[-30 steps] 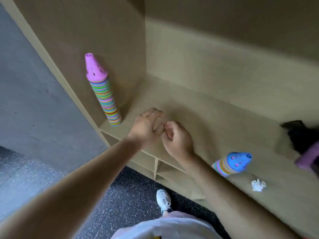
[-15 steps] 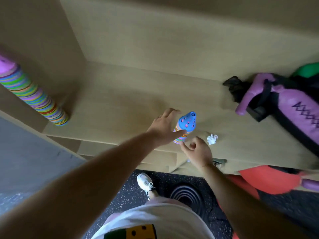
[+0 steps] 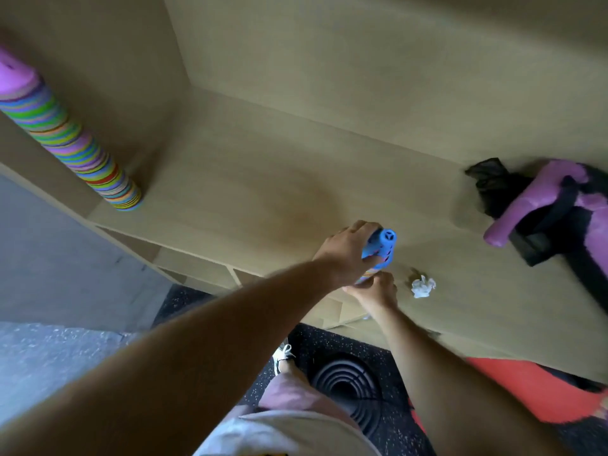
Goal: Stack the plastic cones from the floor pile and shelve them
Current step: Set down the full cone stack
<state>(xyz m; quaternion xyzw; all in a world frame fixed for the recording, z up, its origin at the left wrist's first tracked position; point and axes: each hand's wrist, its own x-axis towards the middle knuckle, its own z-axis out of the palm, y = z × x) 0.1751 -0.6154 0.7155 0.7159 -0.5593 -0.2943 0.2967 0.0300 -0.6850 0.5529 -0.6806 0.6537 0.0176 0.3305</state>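
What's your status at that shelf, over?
Status: left grip holds blue stack, right grip holds its base. Stack tilted over shelf front. Paper wad just right, not touching.

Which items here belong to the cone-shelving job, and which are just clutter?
Job: blue-topped cone stack; tall pink-topped cone stack; wooden shelf.
Lying about: crumpled white paper; purple bag; black ribbed disc; red mat.
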